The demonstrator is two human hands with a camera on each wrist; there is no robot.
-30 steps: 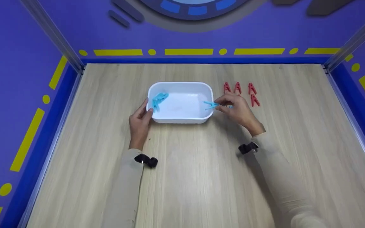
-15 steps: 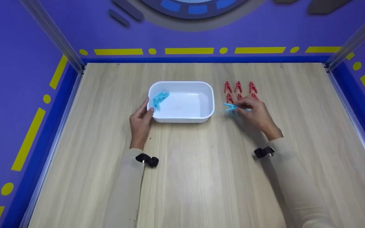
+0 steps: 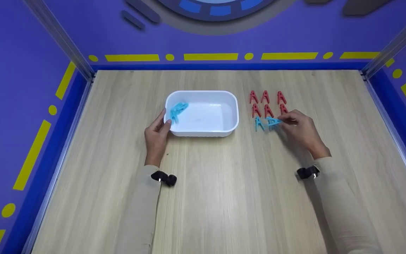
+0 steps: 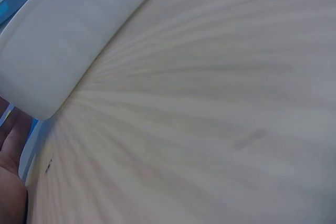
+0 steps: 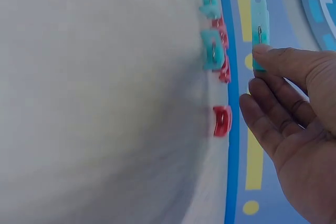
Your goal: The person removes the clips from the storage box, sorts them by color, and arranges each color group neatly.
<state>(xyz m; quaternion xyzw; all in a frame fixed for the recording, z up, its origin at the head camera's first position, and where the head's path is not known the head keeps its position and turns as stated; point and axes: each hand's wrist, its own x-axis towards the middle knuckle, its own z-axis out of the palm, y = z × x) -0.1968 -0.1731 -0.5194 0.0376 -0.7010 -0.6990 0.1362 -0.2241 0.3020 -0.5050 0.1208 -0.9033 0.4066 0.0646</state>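
Observation:
My left hand (image 3: pixel 156 139) grips the left end of a white tray (image 3: pixel 203 134), its thumb by the front left rim; in the left wrist view part of the hand (image 4: pixel 11 166) shows beside the tray (image 4: pixel 58 40). Inside the tray, at its left, lie several blue clips (image 3: pixel 179 108). Thumb and fingers of my right hand (image 3: pixel 303 132) pinch a blue clip (image 3: pixel 275 121), seen upright in the right wrist view (image 5: pixel 260 22). Below and left of it are two blue clips on the table, one (image 3: pixel 259 124) plainly seen, the other (image 3: pixel 270 127) partly covered.
Several red clips (image 3: pixel 253 97) stand in two rows right of the tray, behind the blue ones; the right-hand fingers partly cover one (image 3: pixel 283 109). A blue wall (image 3: pixel 210 42) with yellow marks runs behind the table, with side walls at left and right.
My right hand has moved right from the tray's right rim, past the first blue clip on the table, still pinching a blue clip. The left hand and tray have stayed in place.

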